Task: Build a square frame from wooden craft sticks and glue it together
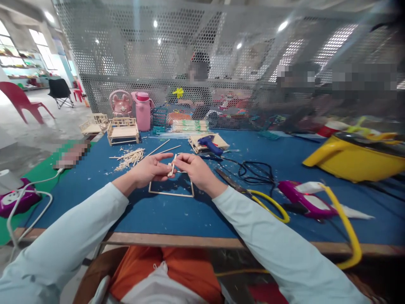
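Observation:
Over the middle of the blue table, my left hand (151,169) and my right hand (196,172) meet at the fingertips. Between them are several short wooden sticks (172,167), and the fingers of both hands are closed on these. A thin rectangular stick frame (171,194) lies flat just below my hands, its far side partly hidden by them. To the left of my left hand is a loose pile of cut sticks (130,158), with a few longer ones beyond. A blue glue gun (211,144) rests on a small wooden piece (196,143) behind my right hand.
Miniature wooden furniture (123,131) and a pink bottle (143,112) stand at the back left. Right of my hands lie yellow-handled cutters (268,204), a black cord (257,171), a purple power strip (308,200) and a yellow container (363,158). A perforated metal screen (126,50) borders the table's back.

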Demonstrator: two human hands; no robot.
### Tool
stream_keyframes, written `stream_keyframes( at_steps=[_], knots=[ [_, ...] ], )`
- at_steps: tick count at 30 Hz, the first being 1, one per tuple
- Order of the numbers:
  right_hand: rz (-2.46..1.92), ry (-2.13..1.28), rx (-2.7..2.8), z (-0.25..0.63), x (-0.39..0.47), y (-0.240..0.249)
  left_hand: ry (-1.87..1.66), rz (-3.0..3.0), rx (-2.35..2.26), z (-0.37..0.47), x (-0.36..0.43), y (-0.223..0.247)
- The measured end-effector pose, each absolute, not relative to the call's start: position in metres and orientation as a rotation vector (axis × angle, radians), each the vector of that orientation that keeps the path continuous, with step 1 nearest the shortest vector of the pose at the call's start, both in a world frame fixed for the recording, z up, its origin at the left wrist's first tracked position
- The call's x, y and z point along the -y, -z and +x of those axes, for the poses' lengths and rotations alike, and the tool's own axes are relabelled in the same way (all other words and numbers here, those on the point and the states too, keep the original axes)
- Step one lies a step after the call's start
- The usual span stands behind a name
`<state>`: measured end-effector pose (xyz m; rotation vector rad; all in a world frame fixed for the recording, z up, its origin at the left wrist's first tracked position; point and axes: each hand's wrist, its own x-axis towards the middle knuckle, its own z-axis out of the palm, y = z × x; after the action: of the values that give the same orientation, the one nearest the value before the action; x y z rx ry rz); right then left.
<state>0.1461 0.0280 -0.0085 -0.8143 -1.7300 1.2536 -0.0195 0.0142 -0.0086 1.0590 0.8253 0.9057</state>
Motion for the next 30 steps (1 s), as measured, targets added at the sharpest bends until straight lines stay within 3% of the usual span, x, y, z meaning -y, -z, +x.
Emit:
stream_keyframes(
  at_steps=[8, 15, 23, 30],
  knots=[
    [-0.884, -0.911, 1.888, 0.146, -0.027, 0.011, -0.929, 1.182, -0.858, -0.017, -0.010, 0.008],
    [-0.813, -0.988, 1.978, 0.152, -0.030, 0.010, -0.989, 1.181, -0.852, -0.018, -0.009, 0.003],
    [-0.709, -0.281, 2.180, 0.157, -0.022, 0.006, -1.058, 0.991, -0.899, -0.021, -0.012, 0.003],
    [-0.711, -0.230, 2.211, 0.154, -0.016, 0.003, -1.020, 1.002, -0.900, -0.017, -0.009, 0.003]
  ],
)
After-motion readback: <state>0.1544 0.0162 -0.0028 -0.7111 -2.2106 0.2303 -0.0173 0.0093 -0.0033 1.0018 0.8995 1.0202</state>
